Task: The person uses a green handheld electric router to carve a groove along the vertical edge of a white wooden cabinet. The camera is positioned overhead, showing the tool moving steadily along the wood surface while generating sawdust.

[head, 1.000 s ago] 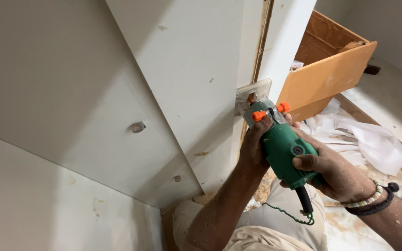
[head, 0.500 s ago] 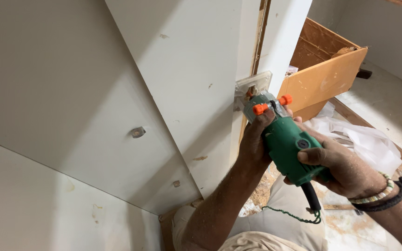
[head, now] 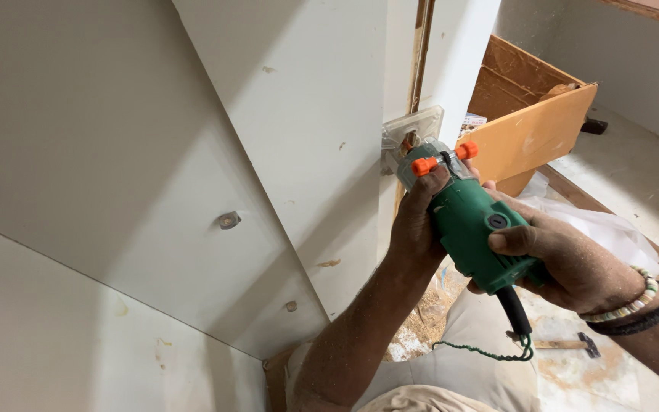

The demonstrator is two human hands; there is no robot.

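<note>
A green trim router (head: 473, 223) with two orange knobs and a clear base plate (head: 413, 128) is pressed against the edge of a white panel (head: 322, 137). My left hand (head: 415, 221) wraps the router's front end just behind the knobs. My right hand (head: 566, 255) grips the rear of its body, thumb on top. A black cord with green tie (head: 509, 336) hangs from the router's back end. The cutter is hidden behind the base plate.
A large white board (head: 101, 168) with a small metal fitting (head: 228, 220) fills the left. An orange-brown wooden box (head: 532, 130) lies at the upper right, white plastic sheet (head: 612, 229) beside it. A hammer (head: 566, 345) and sawdust (head: 421, 320) lie on the floor below.
Router and both hands have shifted slightly along the panel edge; the view has drifted a little. Both grips are unchanged.
</note>
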